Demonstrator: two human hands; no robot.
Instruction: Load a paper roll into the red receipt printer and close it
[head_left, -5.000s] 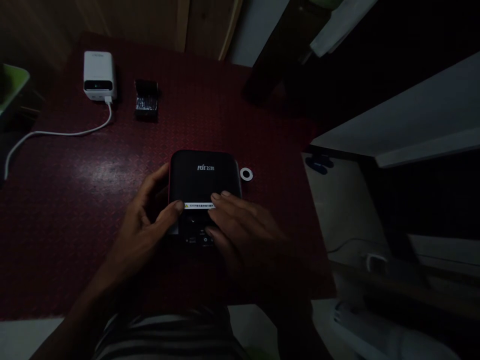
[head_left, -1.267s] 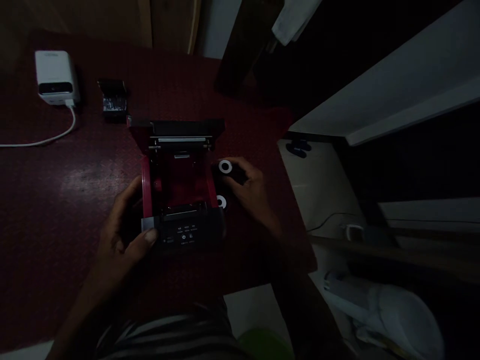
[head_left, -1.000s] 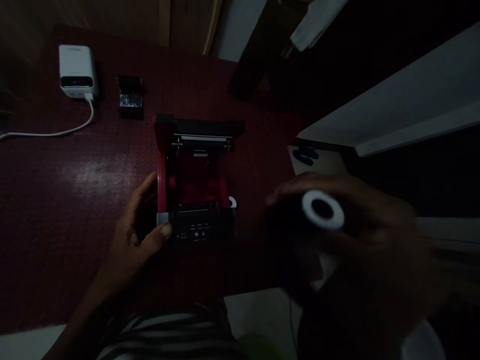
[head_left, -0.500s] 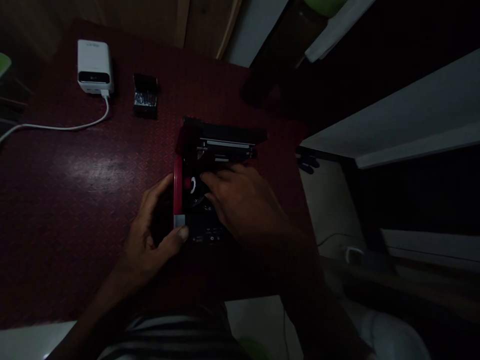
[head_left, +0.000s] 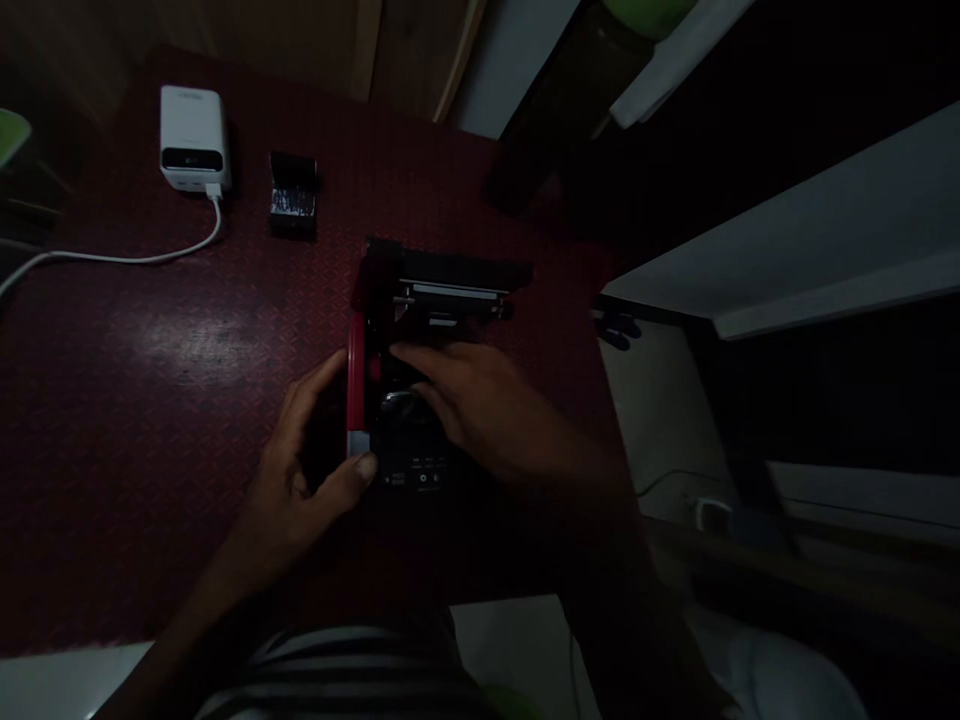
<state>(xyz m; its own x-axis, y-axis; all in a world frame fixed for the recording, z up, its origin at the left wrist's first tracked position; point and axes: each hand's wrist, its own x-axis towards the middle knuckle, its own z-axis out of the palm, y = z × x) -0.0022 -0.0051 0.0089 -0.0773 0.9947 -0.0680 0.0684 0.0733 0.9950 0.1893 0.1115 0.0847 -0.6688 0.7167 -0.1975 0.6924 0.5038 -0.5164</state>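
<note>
A small red and black printer (head_left: 356, 380) sits on the table with its lid (head_left: 465, 270) raised, showing a roller bar inside. My left hand (head_left: 300, 480) grips the printer's left side, fingers on the outer red wall and thumb over the grey front corner. My right hand (head_left: 480, 400) reaches into the open bay from the right, index finger stretched toward the left inner wall and the thumb bent below it. Something dark lies under those fingers, too dim to make out. Below the bay, a black front panel (head_left: 412, 475) carries small white markings.
A white power bank (head_left: 193, 135) with a white cable (head_left: 135, 260) plugged in stands at the back left of the red woven-pattern table (head_left: 187, 400). Beside it lies a small black piece with a shiny patch (head_left: 293, 198). A dark bottle with a green top (head_left: 585, 80) rises at the back.
My right hand has shifted slightly left within the bay, and the white ring seen there before no longer shows. My left hand keeps its hold on the printer.
</note>
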